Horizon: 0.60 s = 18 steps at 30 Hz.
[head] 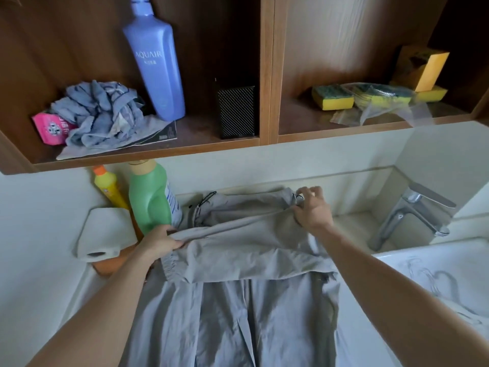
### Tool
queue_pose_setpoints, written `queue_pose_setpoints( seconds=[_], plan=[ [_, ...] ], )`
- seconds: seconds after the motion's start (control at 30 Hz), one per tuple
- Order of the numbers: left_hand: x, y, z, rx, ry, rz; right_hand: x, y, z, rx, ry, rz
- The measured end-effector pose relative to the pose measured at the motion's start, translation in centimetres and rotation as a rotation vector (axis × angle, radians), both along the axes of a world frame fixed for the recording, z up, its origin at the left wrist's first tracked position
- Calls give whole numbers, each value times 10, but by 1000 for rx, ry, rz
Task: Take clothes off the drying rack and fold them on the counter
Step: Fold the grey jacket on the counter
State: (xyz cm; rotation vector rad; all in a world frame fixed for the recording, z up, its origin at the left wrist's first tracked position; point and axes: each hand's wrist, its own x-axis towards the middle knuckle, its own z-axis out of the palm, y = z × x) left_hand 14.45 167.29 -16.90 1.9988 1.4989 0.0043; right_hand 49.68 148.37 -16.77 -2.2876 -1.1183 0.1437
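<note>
The grey trousers [238, 300] lie spread on the pale counter [353, 227], their legs running toward the person and their upper part folded over into a band across the middle. The two hands are well apart, one at each end of that folded band. The left hand [158, 241] grips the left edge of the fold, its fingers curled round the cloth just in front of a green bottle [149, 200]. The right hand [313, 210] is at the far right corner of the fold, its fingers bent over the fabric and its thumb against it, pinching the edge. A black drawstring [207, 198] shows at the far edge of the garment. Behind the green bottle stands a yellow bottle [108, 186], and a roll of paper towel [103, 234] lies beside them on the left. To the right are a chrome faucet [415, 213] and a white sink [436, 274]. On the wooden shelf [148, 152] above are a tall blue bottle [154, 67], a crumpled blue cloth [100, 112], a black box [236, 112] and yellow sponges [333, 98].
</note>
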Motion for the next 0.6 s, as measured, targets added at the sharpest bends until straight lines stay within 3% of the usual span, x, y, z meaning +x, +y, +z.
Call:
queue_pose_setpoints(
  seconds=[0.1,0.17,0.2,0.27,0.37,0.5,0.6],
  plan=[
    [13,-19,-12,414,212,-55,-43,1,-25,-16,-296,114],
    [29,-44,-23,706,79,-253,-70,2,-42,-21,-437,286],
    [38,-59,-29,732,18,-375,-80,3,-49,-66,-458,372],
    [52,-80,-51,540,108,-518,-87,0,-63,-239,-400,434],
    [44,-87,-85,202,393,-440,-69,-25,-89,-456,-269,273],
    [29,-80,-95,129,434,-396,-33,-63,-111,-512,-209,29],
    [31,-77,-93,89,438,-421,-23,-66,-112,-518,-163,38]
  ],
)
